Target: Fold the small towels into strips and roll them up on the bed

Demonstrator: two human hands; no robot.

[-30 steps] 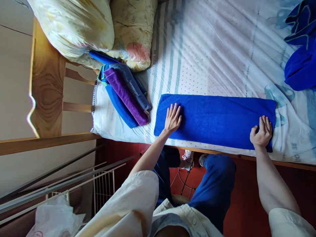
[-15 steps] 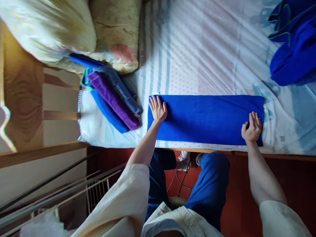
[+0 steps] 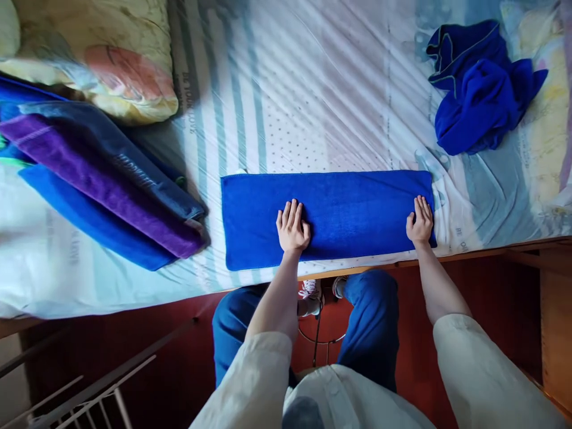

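Observation:
A blue towel (image 3: 357,208) lies flat as a long rectangle along the bed's near edge. My left hand (image 3: 293,227) rests palm down on it, left of its middle, fingers stretched out. Near the towel's right end my right hand (image 3: 420,221) presses flat, fingers extended and the thumb out to the side. Neither hand grips the cloth. Off to the left is a stack of folded towels, with a purple towel (image 3: 102,185), a grey-blue towel (image 3: 129,158) and a bright blue towel (image 3: 93,220) showing.
A crumpled blue cloth (image 3: 482,95) sits at the far right of the bed. A floral pillow (image 3: 129,77) lies at the upper left, behind the folded stack. The patterned sheet (image 3: 330,107) has wrinkles. A metal rack (image 3: 107,381) stands below at the lower left.
My left hand has slid from the towel's left end toward its middle. The right hand stays by the right end, its fingers now flatter. The view has shifted right.

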